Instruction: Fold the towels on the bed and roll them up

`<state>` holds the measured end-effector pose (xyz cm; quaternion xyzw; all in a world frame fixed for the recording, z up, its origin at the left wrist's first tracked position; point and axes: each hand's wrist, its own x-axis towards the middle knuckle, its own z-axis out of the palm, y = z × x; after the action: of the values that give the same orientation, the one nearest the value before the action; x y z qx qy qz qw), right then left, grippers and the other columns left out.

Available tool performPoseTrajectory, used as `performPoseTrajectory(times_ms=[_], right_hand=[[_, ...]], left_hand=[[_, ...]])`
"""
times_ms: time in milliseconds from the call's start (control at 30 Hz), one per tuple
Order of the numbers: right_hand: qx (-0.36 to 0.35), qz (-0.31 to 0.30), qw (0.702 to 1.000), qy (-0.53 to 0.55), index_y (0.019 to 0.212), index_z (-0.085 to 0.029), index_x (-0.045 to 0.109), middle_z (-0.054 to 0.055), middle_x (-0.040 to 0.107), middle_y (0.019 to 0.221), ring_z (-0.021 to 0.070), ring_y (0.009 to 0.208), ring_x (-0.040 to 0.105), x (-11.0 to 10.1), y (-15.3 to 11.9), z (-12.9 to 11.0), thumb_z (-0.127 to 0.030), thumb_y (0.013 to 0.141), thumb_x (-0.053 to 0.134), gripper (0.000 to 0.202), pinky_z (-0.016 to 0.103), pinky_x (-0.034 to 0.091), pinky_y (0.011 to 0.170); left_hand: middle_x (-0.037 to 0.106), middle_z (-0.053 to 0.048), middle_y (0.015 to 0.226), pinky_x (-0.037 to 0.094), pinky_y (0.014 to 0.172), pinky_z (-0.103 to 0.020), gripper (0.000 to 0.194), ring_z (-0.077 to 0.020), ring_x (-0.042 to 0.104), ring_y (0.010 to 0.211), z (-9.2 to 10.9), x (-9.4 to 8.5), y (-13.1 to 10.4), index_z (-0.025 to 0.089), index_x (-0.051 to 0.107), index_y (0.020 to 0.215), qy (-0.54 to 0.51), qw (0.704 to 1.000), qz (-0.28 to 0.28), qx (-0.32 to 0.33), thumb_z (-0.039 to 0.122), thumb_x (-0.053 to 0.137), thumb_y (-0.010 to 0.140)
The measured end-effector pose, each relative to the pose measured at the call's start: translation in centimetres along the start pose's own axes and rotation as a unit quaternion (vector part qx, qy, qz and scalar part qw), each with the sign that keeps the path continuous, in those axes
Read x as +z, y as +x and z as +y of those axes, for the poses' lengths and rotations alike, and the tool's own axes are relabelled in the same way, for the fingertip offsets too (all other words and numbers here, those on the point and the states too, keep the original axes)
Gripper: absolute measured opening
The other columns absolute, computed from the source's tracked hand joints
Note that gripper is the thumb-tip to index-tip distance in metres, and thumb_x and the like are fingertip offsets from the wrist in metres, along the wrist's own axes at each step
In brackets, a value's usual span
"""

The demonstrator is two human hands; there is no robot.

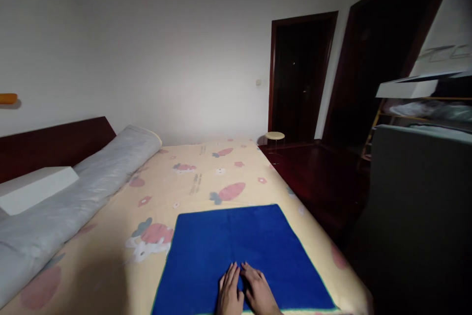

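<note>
A blue cloth [228, 236] with a thin green edge lies spread flat on the bed [199, 177]. Both hands rest palm down on its near middle part, side by side. My left hand [230, 290] has its fingers stretched forward on the fabric. Close beside it, my right hand [258, 288] lies with its fingers extended, angled toward the left one. The fingertips of the two hands are almost touching. Neither hand shows anything held, though the palms are hidden.
A rolled grey quilt [96, 182] and a white box [40, 187] lie on the left, by the dark headboard [55, 143]. Past the bed's right edge are a round stool [275, 136], a dark door [302, 79], a loaded shelf [424, 108] and a large dark covered object [420, 207].
</note>
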<state>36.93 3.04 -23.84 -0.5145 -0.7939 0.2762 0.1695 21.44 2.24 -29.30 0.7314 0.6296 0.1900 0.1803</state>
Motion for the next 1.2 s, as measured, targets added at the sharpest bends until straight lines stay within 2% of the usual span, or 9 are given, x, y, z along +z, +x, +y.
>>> performPoseTrajectory(times_ms=[267, 400, 767, 1200], right_hand=[[0.001, -0.002, 1.000, 0.004, 0.135, -0.024, 0.055, 0.004, 0.044, 0.149, 0.0194, 0.140, 0.034, -0.3, 0.0, -0.1, -0.015, 0.072, 0.041, 0.066, 0.038, 0.024, 0.115], [-0.001, 0.001, 1.000, 0.003, 0.134, -0.022, 0.055, 0.006, 0.044, 0.149, 0.0204, 0.141, 0.034, -0.3, -0.3, 0.5, -0.018, 0.074, 0.041, 0.062, 0.039, 0.024, 0.115], [0.000, -0.005, 1.000, -0.009, 0.136, -0.020, 0.054, 0.007, 0.043, 0.149, 0.0202, 0.141, 0.034, -0.7, -0.7, 0.5, -0.020, 0.077, 0.040, 0.060, 0.037, 0.025, 0.115], [-0.007, 0.015, 1.000, 0.008, 0.137, -0.022, 0.054, 0.007, 0.045, 0.148, 0.0212, 0.140, 0.035, -0.6, -1.4, 2.0, -0.022, 0.082, 0.040, 0.056, 0.038, 0.025, 0.115]], left_hand=[[0.037, 0.000, 0.154, 0.025, 0.121, -0.043, 0.080, -0.0184, 0.030, 0.144, 0.4, -0.5, -0.1, 0.024, 0.045, 0.141, -0.012, 1.000, -0.006, -0.009, 0.005, 0.043, 0.063], [0.035, 0.000, 0.155, 0.024, 0.121, -0.042, 0.080, -0.0181, 0.027, 0.145, 0.0, -0.7, -0.3, 0.024, 0.046, 0.141, 0.001, 1.000, -0.006, -0.025, 0.004, 0.044, 0.063], [0.036, -0.002, 0.155, 0.024, 0.121, -0.040, 0.078, -0.0180, 0.027, 0.145, -0.5, -0.6, -0.5, 0.020, 0.046, 0.140, 0.008, 1.000, 0.001, -0.016, 0.004, 0.043, 0.064], [0.033, -0.003, 0.156, 0.025, 0.121, -0.041, 0.075, -0.0186, 0.026, 0.146, -0.8, -0.8, -0.6, 0.021, 0.045, 0.141, 0.006, 1.000, -0.006, -0.006, 0.006, 0.044, 0.067]])
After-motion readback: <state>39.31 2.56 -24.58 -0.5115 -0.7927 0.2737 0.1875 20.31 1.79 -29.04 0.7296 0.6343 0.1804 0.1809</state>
